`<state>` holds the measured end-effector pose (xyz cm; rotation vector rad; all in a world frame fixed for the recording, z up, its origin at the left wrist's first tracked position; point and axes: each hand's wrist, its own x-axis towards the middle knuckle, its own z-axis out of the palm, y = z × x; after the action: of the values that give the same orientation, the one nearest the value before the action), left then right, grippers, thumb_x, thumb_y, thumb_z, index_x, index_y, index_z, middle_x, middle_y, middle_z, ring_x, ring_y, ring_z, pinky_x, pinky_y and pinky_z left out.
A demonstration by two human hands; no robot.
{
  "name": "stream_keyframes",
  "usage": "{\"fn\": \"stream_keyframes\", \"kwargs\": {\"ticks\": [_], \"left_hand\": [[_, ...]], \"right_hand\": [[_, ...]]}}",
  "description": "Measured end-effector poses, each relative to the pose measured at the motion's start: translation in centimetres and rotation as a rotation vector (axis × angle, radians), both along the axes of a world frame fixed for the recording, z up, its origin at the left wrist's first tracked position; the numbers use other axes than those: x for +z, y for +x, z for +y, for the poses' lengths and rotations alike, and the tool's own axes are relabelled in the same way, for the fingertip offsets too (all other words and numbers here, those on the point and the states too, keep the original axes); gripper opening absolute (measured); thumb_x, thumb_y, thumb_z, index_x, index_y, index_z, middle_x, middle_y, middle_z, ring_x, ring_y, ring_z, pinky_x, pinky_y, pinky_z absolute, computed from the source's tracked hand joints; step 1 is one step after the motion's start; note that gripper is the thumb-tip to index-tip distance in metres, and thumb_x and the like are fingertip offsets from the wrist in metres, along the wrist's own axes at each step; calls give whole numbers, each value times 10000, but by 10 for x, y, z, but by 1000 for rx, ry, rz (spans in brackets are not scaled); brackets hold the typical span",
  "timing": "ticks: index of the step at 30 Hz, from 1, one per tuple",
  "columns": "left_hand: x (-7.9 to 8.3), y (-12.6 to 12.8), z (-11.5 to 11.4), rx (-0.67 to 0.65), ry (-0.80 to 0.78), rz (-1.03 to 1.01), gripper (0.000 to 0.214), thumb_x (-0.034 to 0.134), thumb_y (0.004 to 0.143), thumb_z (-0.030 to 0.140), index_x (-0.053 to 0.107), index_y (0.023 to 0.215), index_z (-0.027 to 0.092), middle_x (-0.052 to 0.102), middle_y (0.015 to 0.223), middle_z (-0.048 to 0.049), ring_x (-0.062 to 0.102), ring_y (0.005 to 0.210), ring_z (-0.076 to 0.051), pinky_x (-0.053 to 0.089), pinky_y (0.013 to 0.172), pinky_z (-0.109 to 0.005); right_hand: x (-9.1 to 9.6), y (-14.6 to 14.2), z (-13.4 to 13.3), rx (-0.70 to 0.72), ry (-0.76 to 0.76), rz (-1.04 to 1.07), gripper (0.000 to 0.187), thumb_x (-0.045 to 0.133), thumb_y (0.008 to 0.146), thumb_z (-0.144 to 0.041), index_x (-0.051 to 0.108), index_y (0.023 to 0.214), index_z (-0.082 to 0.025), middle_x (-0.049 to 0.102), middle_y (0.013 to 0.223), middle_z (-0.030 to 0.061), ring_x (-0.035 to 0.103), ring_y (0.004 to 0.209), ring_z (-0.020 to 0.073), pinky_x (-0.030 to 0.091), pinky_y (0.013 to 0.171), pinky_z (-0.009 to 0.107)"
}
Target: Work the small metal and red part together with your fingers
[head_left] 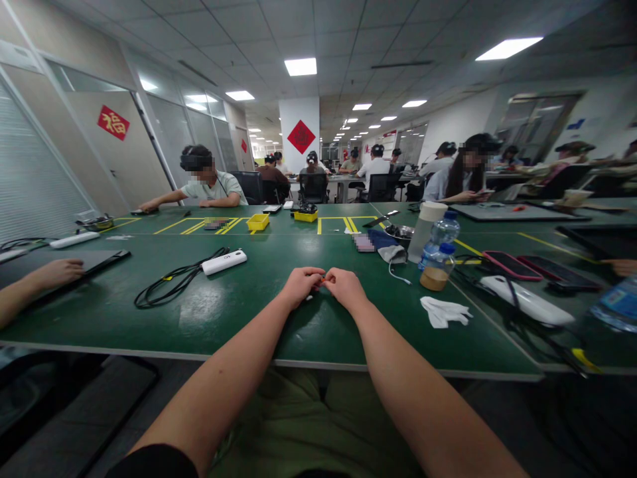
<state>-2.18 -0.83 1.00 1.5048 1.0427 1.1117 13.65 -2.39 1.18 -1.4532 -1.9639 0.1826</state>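
Note:
Both hands meet over the green table, fingertips almost touching. My left hand (301, 285) has its fingers curled together, and my right hand (344, 285) is closed in a pinch facing it. Between the fingertips shows a small orange piece (325, 280), mostly covered by the fingers and too small to name exactly. Just below my left fingers a little white bit (309, 297) is visible near the tabletop; whether it touches the hand I cannot tell.
On the green table (209, 325), a white power strip (223, 262) with black cable lies left. A white cloth (444, 311), a bottle with brown liquid (438, 269) and a pouch (391, 249) stand right. Yellow trays (257, 222) sit farther back. A neighbour's hand (60, 273) rests at left.

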Motion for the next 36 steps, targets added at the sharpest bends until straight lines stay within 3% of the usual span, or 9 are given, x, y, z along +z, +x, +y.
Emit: {"fn": "stream_keyframes", "kwargs": {"ticks": [7,13,19,25,29,31,36], "left_hand": [[1,-2,0,-40,25,55,260,562,703,169,755,873,133,612,548,-5,509,500,-113,389,494,-221],[-1,-3,3,-44,39,69,247,514,666,155,733,777,137,561,497,15,474,467,-108,341,466,-215],[-3,-4,3,-78,64,55,177,499,671,164,675,661,140,535,490,22,455,468,-103,333,471,-214],[2,-2,-4,-123,79,-14,286,622,684,163,679,963,144,666,725,-11,537,570,-107,406,555,-216],[3,-2,-3,-124,37,-98,344,646,749,269,646,1064,130,683,819,-51,570,620,-117,428,562,-224],[3,-3,-2,-121,12,-146,354,627,780,307,631,1084,127,679,837,-59,590,646,-122,442,570,-227],[3,-4,-4,-143,-6,-226,411,721,713,270,623,1090,140,685,884,-55,628,736,-136,488,658,-245]], "right_hand": [[2,0,-3,57,36,25,23,633,784,-198,638,787,-220,662,807,16,582,731,152,380,641,241],[1,0,-4,147,-8,71,115,665,753,-187,609,842,-233,624,742,-42,543,567,101,389,577,215],[2,-2,-6,189,4,75,101,666,756,-194,622,840,-229,618,724,-35,549,604,112,382,590,223],[-1,-1,-3,269,21,115,385,677,741,-186,624,1120,-224,646,852,2,595,772,150,441,730,257],[-2,0,-2,267,74,91,265,620,801,-195,680,1059,-204,644,904,42,587,765,150,455,762,274],[-1,0,-2,263,82,120,302,589,825,-186,666,1116,-204,655,958,54,593,742,144,469,759,278],[1,0,-3,309,152,162,459,507,818,-82,609,1238,-238,644,1214,54,606,1064,184,449,957,313]]}}
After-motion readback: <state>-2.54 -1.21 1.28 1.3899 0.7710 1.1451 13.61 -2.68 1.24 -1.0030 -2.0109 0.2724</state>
